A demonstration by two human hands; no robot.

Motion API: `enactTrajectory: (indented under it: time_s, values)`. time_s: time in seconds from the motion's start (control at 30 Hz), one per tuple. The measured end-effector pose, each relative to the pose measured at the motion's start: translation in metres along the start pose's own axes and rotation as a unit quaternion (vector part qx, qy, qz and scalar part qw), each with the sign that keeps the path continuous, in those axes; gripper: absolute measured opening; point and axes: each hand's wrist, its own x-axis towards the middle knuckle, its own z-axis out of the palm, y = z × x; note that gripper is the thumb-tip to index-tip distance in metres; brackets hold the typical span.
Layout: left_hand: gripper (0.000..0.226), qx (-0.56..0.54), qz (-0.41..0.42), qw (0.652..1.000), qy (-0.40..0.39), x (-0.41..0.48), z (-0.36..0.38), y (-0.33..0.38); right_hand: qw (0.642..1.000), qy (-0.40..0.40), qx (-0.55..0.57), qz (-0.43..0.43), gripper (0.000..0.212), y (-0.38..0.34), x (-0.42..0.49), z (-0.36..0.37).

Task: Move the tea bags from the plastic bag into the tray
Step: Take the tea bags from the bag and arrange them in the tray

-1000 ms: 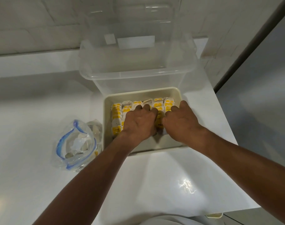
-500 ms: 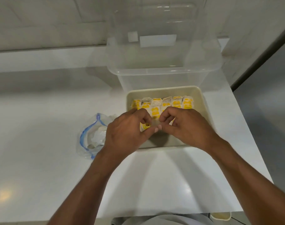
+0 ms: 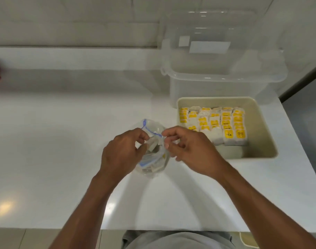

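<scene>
I see both hands on the plastic bag (image 3: 153, 166) on the worktop (image 3: 63, 141). Left hand (image 3: 123, 153) and right hand (image 3: 191, 150) each pinch its blue-zip mouth, likely spreading it to reach what's inside. Tea bags (image 3: 214, 124) sit rowed in the tray (image 3: 261, 123), just beside.

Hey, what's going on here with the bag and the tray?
A person is moving tea bags from a bag into a tray on a white counter. The left hand and right hand each pinch the bag's rim, holding its mouth apart. Rows of tea bags already fill much of the tray; a few more lie in the bag. A clear bin stands behind the tray.
</scene>
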Motion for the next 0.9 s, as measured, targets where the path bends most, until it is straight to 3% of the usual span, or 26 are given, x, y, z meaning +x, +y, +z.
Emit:
enactTrajectory:
  time_s: [0.1,0.17,0.37,0.6,0.77,0.9]
  values:
    - [0.023,0.01,0.013,0.999,-0.04,-0.009,0.003,-0.021,0.983,0.053,-0.164,-0.056,0.031,-0.005,-0.007,0.035]
    - [0.03,0.014,0.019,0.998,-0.061,-0.014,0.006,-0.028,0.974,0.069,-0.207,-0.062,0.033,-0.008,-0.008,0.054]
    - [0.04,0.041,0.046,0.994,-0.091,-0.004,0.013,-0.037,0.96,0.072,-0.27,0.029,0.03,0.002,0.004,0.088]
    - [0.035,0.117,0.096,0.986,-0.068,0.015,0.036,-0.027,0.967,0.125,-0.201,0.093,0.034,0.006,-0.006,0.098]
    - [0.021,0.046,0.076,0.994,-0.06,0.014,0.034,-0.03,0.979,0.107,-0.134,0.113,0.038,0.01,-0.005,0.094]
    - [0.007,0.005,0.144,0.985,-0.093,0.015,0.015,-0.039,0.989,0.085,-0.049,0.107,0.051,0.011,-0.002,0.088]
